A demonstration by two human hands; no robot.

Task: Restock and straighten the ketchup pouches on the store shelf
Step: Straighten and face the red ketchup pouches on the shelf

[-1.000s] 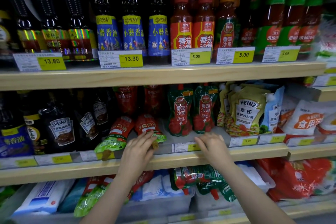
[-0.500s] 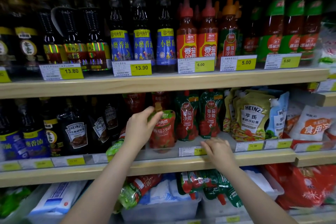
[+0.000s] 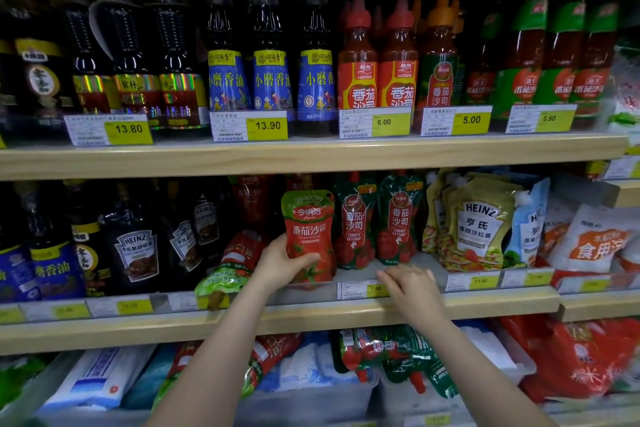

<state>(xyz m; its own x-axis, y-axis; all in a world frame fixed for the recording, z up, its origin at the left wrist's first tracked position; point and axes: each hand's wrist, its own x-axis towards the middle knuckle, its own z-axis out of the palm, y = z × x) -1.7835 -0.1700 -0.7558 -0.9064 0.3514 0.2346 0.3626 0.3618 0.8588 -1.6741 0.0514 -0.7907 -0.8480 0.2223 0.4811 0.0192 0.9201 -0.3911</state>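
My left hand (image 3: 281, 262) grips a red ketchup pouch with a green top (image 3: 309, 225) and holds it upright on the middle shelf (image 3: 485, 303). Two green-and-red ketchup pouches (image 3: 377, 222) stand just right of it. Another red pouch (image 3: 228, 269) lies flat to the left, its green end over the shelf's front edge. More red pouches (image 3: 251, 196) stand further back in the dark. My right hand (image 3: 410, 286) rests with bent fingers on the shelf front at the price tag, holding nothing.
Dark Heinz sauce bottles (image 3: 136, 251) stand left of the pouches, Heinz salad dressing pouches (image 3: 474, 224) to the right. Sesame oil and ketchup bottles (image 3: 377, 55) fill the upper shelf. The lower shelf holds bins with more ketchup pouches (image 3: 391, 354) and white bags.
My left hand took one fallen red pouch off the shelf front, raised it and stood it upright beside the green pouches. My right hand stayed at the shelf edge.
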